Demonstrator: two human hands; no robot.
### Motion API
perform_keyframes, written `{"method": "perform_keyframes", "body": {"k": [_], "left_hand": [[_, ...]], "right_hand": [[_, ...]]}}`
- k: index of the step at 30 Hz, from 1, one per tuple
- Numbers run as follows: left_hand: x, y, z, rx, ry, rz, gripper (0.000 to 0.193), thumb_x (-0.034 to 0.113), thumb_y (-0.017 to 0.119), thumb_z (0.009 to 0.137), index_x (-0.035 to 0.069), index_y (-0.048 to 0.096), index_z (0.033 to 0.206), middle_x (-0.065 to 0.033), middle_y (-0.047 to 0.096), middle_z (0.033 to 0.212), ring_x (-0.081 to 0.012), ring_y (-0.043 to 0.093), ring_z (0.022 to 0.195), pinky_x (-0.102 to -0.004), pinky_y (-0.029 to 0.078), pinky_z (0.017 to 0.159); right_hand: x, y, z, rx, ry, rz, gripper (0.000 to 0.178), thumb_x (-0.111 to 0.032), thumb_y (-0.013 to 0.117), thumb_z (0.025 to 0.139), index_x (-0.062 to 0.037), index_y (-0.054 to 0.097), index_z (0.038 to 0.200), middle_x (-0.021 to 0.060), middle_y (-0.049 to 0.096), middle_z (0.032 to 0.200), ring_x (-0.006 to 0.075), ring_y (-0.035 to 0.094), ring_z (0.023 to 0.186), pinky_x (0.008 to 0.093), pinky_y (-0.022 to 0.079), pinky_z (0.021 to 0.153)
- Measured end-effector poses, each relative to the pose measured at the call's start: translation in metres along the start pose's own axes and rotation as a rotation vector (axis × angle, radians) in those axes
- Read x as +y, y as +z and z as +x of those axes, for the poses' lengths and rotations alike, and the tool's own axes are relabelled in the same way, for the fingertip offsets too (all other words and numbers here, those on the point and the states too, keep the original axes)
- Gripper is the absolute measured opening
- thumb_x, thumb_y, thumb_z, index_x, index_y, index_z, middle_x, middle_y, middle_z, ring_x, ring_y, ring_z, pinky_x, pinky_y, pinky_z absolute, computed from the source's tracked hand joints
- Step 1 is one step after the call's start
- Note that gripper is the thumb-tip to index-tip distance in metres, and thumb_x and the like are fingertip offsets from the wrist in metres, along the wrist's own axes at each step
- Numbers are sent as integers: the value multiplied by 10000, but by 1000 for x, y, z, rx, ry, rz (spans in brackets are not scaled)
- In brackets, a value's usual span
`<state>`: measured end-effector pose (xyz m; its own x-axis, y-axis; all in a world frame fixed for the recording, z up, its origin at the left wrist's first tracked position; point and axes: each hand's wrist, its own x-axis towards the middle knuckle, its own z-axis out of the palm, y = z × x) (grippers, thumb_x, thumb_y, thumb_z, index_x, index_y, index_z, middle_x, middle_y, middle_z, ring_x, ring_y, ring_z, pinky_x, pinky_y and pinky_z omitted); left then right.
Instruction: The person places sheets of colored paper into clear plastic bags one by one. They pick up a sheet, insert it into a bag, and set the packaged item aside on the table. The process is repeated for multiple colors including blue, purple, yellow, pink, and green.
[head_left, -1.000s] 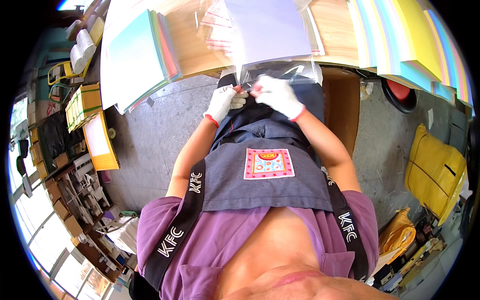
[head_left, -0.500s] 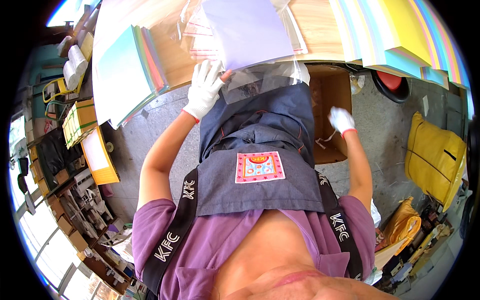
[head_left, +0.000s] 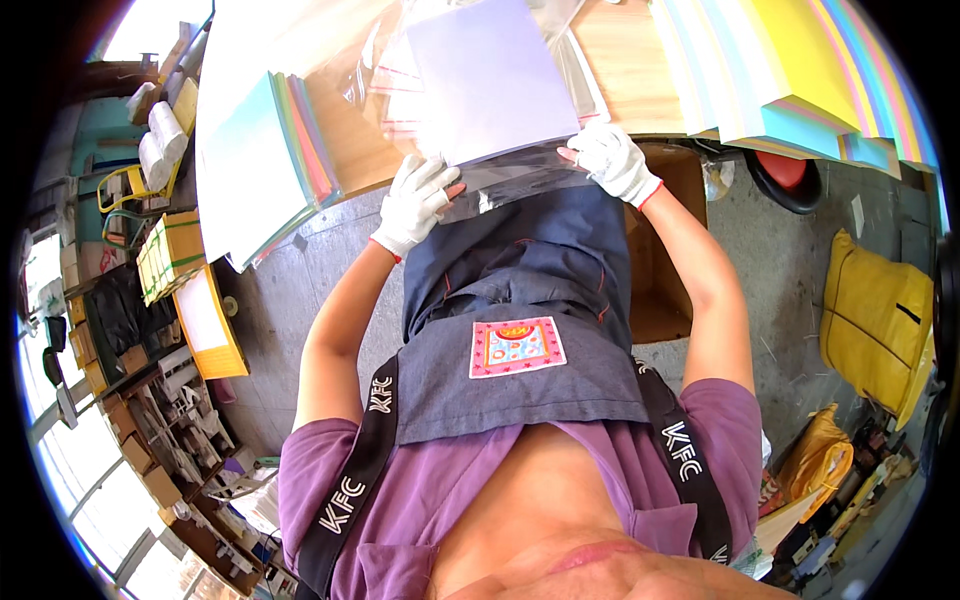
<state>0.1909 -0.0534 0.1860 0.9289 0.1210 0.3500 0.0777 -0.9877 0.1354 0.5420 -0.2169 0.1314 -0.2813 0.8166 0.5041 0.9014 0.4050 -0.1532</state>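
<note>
A stack of pale purple paper (head_left: 492,75) lies at the table's near edge in a clear plastic bag (head_left: 515,180), whose loose end hangs over the edge toward me. My left hand (head_left: 413,203), in a white glove with bare fingertips showing, pinches the left corner of that loose end. At its right corner my right hand (head_left: 612,162), gloved the same way, grips the plastic too. Between them the film is stretched across. More clear bags with red-striped edges (head_left: 398,105) lie partly under the purple stack.
A fanned stack of coloured paper (head_left: 265,165) is on the table's left. Taller stacks of coloured sheets (head_left: 790,60) stand at the right. Below the table is an open cardboard box (head_left: 662,290). A yellow sack (head_left: 875,325) lies on the floor at the right, near a black-and-red round object (head_left: 785,175).
My right hand has come up from beside the cardboard box to the bag's right corner and taken hold. My left hand has shifted slightly down with the plastic, which is now pulled straighter.
</note>
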Motion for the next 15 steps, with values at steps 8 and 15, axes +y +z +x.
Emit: {"method": "perform_keyframes", "body": {"k": [8,15], "left_hand": [[48,14,-53,81,-559,-515,275,317,528,966,112,707,1005,-77,694,950,-236,645,891,-345,499,840],[62,77,-37,525,-1369,-1218,231,193,493,987,91,567,793,49,454,683,-64,377,649,-249,307,576]], "right_hand": [[-83,-13,-42,195,576,418,73,-79,681,837,-114,619,820,37,654,795,208,636,691,309,509,638],[-106,33,-17,353,1346,391,313,-324,570,980,-26,565,886,158,610,762,285,579,684,381,449,659]]}}
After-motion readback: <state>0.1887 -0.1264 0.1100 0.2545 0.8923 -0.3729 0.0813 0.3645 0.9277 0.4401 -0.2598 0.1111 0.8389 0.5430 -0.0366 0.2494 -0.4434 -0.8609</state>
